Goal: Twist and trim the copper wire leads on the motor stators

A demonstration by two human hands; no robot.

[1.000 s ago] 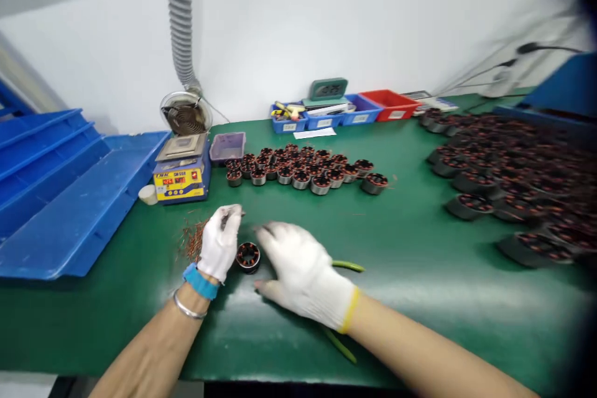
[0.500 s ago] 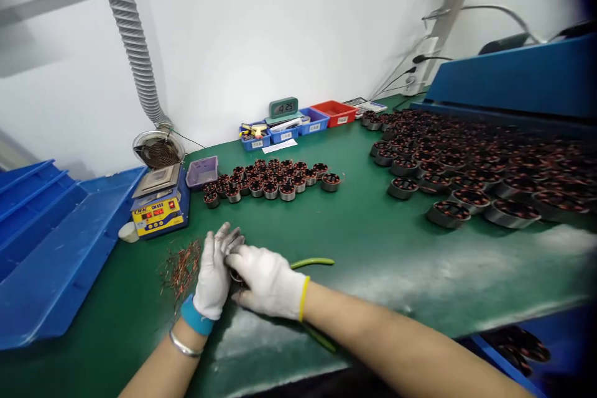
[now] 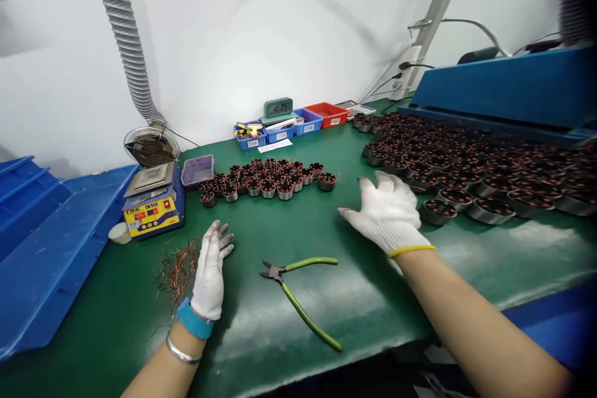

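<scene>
My left hand (image 3: 212, 273), in a white glove with smudged fingertips, rests on its edge on the green table, fingers stretched out and holding nothing visible. Just left of it lies a heap of copper wire clippings (image 3: 180, 270). My right hand (image 3: 387, 208), also gloved, hovers with thumb and fingers spread beside the large group of copper-wound motor stators (image 3: 438, 211) on the right. Its palm is hidden from me. Between the hands, wire cutters (image 3: 303, 305) with green handles lie spread, jaws pointing left. A smaller cluster of stators (image 3: 268, 188) stands behind them.
At left are a blue tray (image 3: 60, 249), a yellow-and-blue solder pot unit (image 3: 156, 211) and a purple bin (image 3: 198, 171). Small blue bins (image 3: 280, 135), a red bin (image 3: 326, 115) and a clock (image 3: 278, 107) line the wall. A blue panel (image 3: 504, 93) stands at right.
My right hand has left my left hand and moved right, opening toward the large stator group. The ring-shaped piece between my hands no longer shows. The wire cutters are now uncovered.
</scene>
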